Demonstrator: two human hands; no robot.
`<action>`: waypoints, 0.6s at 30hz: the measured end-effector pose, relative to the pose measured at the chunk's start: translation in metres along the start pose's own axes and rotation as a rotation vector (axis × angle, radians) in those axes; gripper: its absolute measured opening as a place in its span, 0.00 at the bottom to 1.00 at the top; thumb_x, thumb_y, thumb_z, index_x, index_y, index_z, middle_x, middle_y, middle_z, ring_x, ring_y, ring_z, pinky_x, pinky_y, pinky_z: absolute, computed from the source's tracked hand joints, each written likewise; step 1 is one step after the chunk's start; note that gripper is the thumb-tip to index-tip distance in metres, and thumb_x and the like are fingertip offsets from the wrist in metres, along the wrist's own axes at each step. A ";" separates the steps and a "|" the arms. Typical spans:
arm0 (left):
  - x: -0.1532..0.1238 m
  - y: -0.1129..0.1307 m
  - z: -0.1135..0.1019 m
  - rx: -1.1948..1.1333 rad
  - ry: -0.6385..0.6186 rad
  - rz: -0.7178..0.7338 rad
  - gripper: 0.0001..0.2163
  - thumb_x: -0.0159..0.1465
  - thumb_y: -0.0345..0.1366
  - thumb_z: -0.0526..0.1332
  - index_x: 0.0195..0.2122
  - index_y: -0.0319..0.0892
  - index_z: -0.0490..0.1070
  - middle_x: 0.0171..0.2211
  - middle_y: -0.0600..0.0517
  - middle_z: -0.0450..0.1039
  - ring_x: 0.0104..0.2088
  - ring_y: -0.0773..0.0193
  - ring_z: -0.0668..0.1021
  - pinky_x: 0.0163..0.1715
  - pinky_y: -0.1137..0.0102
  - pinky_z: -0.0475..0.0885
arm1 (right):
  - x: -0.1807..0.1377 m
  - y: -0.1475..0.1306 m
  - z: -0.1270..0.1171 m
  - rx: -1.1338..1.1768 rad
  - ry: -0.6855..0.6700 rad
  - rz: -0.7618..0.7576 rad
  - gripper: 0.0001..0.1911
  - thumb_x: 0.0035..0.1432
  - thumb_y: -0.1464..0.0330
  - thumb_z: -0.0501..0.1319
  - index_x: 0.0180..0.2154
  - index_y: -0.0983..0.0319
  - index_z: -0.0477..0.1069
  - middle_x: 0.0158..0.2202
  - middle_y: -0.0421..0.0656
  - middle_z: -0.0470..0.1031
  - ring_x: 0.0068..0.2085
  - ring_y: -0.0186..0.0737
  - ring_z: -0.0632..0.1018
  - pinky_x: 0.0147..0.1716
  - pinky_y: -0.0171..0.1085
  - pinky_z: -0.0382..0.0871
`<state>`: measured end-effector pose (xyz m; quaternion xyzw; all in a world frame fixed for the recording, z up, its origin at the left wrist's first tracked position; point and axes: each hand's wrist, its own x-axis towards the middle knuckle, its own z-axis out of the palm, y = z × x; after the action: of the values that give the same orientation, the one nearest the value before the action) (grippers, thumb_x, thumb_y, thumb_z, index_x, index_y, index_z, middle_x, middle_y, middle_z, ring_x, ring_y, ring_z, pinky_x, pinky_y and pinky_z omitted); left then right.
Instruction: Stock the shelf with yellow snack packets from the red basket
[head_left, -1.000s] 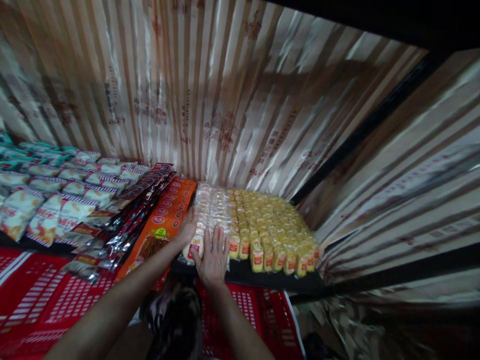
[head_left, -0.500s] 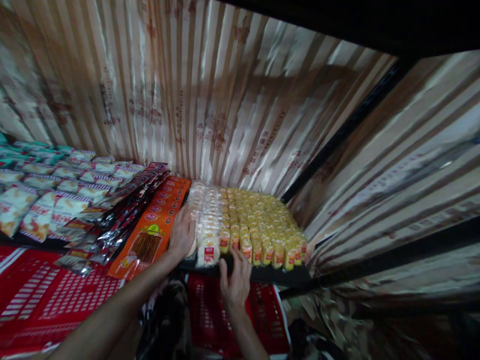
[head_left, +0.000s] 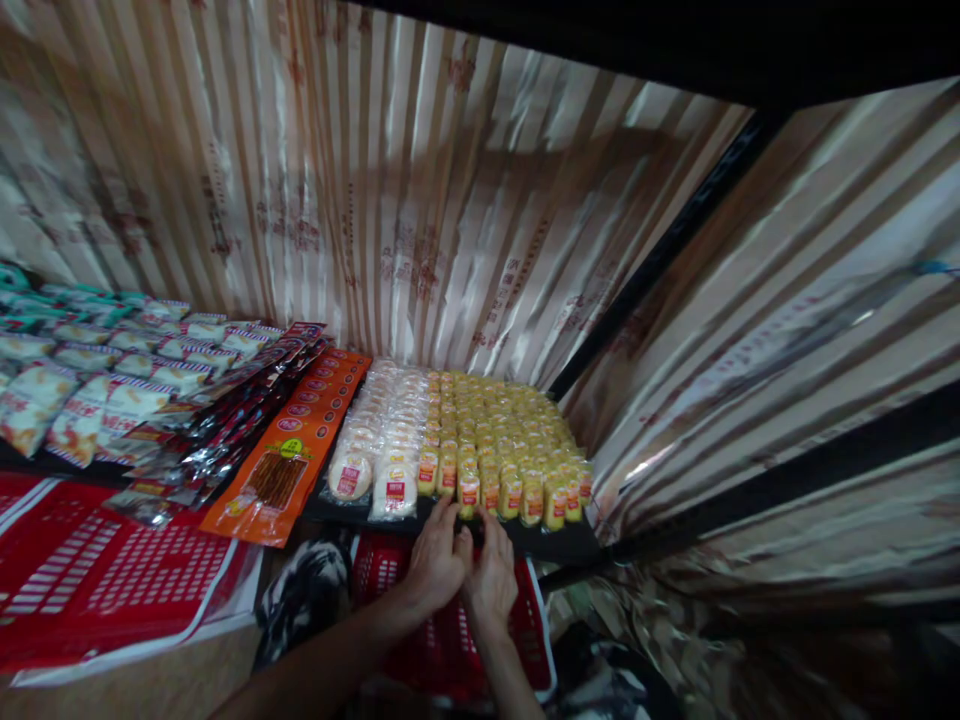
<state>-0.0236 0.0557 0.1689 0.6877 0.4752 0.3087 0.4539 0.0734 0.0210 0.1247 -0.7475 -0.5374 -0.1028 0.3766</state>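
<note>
Rows of small yellow wrapped snack packs (head_left: pixel 489 485) stand on a black shelf (head_left: pixel 540 542). My left hand (head_left: pixel 437 560) is at the shelf's front edge, fingers stretched toward the front yellow packs, with nothing seen in it. Close beside it, my right hand (head_left: pixel 491 580) reaches to the same front row, fingers extended and slightly bent; the two thumbs nearly meet. Whether the fingertips touch the packs is hard to tell. Just left of the yellow packs are two rows of round white wrapped crackers (head_left: pixel 395 492).
An orange snack packet (head_left: pixel 277 470) and dark shiny packets (head_left: pixel 232 430) lie farther left, beside white snack bags (head_left: pixel 127 405). Red baskets (head_left: pixel 142 570) are below the shelf. A black post (head_left: pixel 652 260) slants up at right, before striped sheeting (head_left: pixel 420 200).
My left hand has left the white crackers and moved right and down, beside my right hand. The front white crackers now show fully. The view has shifted slightly.
</note>
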 end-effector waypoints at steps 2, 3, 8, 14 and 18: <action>0.002 0.002 0.003 -0.019 0.017 0.014 0.22 0.59 0.33 0.51 0.55 0.35 0.65 0.61 0.39 0.56 0.61 0.55 0.61 0.61 0.62 0.55 | 0.000 0.003 0.002 0.031 -0.017 0.017 0.23 0.62 0.59 0.48 0.52 0.63 0.65 0.48 0.50 0.72 0.48 0.46 0.71 0.44 0.41 0.65; 0.003 0.002 0.005 -0.032 0.023 0.016 0.22 0.60 0.33 0.52 0.55 0.35 0.65 0.61 0.40 0.57 0.61 0.55 0.61 0.61 0.63 0.55 | 0.000 0.004 0.004 0.050 -0.028 0.032 0.23 0.61 0.59 0.48 0.53 0.64 0.65 0.48 0.50 0.72 0.48 0.46 0.71 0.45 0.42 0.65; 0.006 0.001 0.012 -0.041 0.047 0.029 0.22 0.59 0.30 0.51 0.55 0.33 0.65 0.60 0.40 0.58 0.61 0.56 0.61 0.62 0.62 0.55 | 0.003 0.004 0.007 0.204 -0.110 0.122 0.23 0.60 0.61 0.47 0.53 0.63 0.64 0.49 0.50 0.70 0.48 0.44 0.72 0.48 0.42 0.66; 0.008 0.007 0.010 0.001 0.049 0.050 0.22 0.59 0.27 0.50 0.56 0.33 0.65 0.61 0.42 0.58 0.62 0.58 0.61 0.62 0.62 0.53 | 0.006 0.003 0.008 0.298 -0.129 0.127 0.24 0.58 0.63 0.47 0.53 0.64 0.65 0.52 0.53 0.69 0.53 0.45 0.70 0.51 0.46 0.65; 0.011 0.010 0.007 0.057 0.034 0.059 0.23 0.59 0.26 0.49 0.56 0.31 0.64 0.61 0.40 0.58 0.62 0.58 0.60 0.63 0.63 0.52 | 0.005 0.006 0.010 0.322 -0.110 0.076 0.23 0.59 0.64 0.47 0.52 0.64 0.67 0.52 0.53 0.68 0.54 0.46 0.69 0.52 0.48 0.64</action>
<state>-0.0099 0.0622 0.1756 0.7087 0.4710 0.3197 0.4167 0.0781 0.0302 0.1175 -0.7018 -0.5382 0.0400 0.4650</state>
